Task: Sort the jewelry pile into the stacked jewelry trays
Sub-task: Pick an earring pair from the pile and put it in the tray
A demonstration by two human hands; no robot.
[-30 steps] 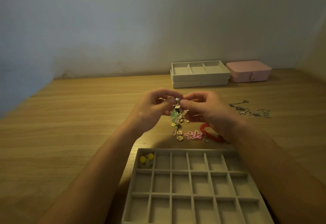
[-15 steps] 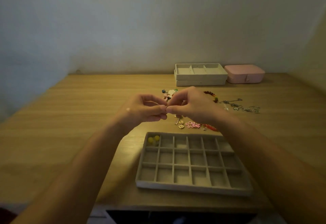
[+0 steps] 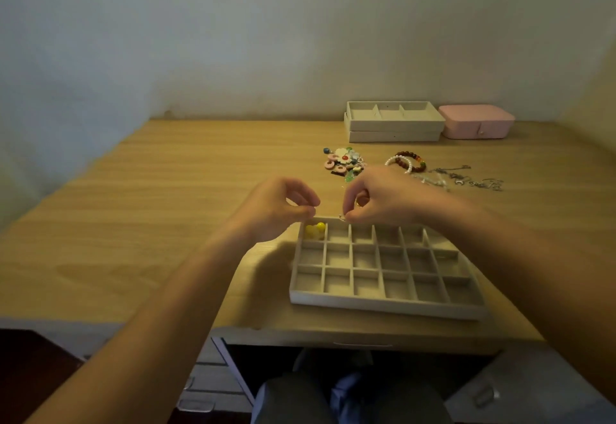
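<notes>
A grey felt grid tray [image 3: 383, 300] lies at the table's near edge, with two yellow beads [image 3: 315, 229] in its far-left cell. My hands hover over the tray's far rim, a little apart. My right hand [image 3: 380, 198] pinches a tiny silvery jewelry piece [image 3: 341, 218] above the second cell of the far row, with a gold glint inside its curled fingers. My left hand [image 3: 278, 208] has thumb and forefinger pinched together just left of the yellow beads; what it holds is too small to make out.
The jewelry pile lies beyond my hands: flower charms [image 3: 343, 160], bead bracelets [image 3: 408, 161] and silver chains [image 3: 466, 180]. Stacked grey trays [image 3: 393, 130] and a pink jewelry box [image 3: 476, 121] stand at the back by the wall. A drawer unit sits under the table.
My hands have drawn apart and come down towards the grid tray's far rim. The dangling cluster they held together a second ago is no longer between them. The camera has pulled back.
</notes>
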